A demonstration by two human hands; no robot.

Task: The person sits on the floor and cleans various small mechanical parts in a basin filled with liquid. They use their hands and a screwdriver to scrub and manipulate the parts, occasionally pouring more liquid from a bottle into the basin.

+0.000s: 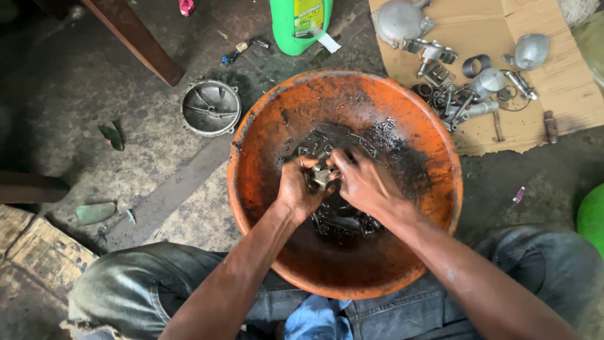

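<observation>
A large orange basin (pixel 264 132), stained black with oil, stands on the floor between my knees. Dark liquid and several small metal parts lie in its bottom. My left hand (pixel 301 187) and my right hand (pixel 360 179) meet over the middle of the basin. Together they grip a small grey metal part (pixel 319 175), the fingers of both hands closed around it. Most of the part is hidden by my fingers.
A round metal cover (pixel 211 107) lies on the floor left of the basin. Cardboard (pixel 484 25) at the top right carries several grey metal engine parts (pixel 484 82). A green plastic jug (pixel 299 24) stands behind the basin. A wooden leg (pixel 135 38) slants at top left.
</observation>
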